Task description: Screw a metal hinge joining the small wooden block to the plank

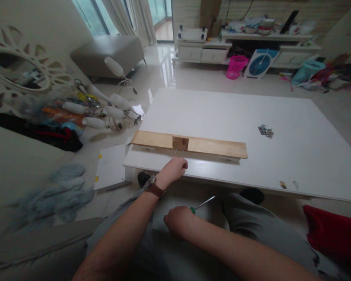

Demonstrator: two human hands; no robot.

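My left hand (175, 170), with a watch on its wrist, hovers at the near edge of the white table (222, 113). Its fingers are curled closed, and anything inside them is hidden. In my right fist (179, 222), held low over my lap, is a screwdriver (204, 203) with a green handle, its metal shaft pointing up and right. Just beyond my left hand, a long wooden board (216, 146) lies across the table, a darker recess (180, 143) at its middle. Two small screw-like pieces stick out near that recess.
Metal plates (265, 131) lie in a pile toward the table's right. Two small pieces, one brownish (282, 184), sit near its front edge. A lamp with white shades (114, 112) is at the left. A red item (333, 230) lies beside my right leg.
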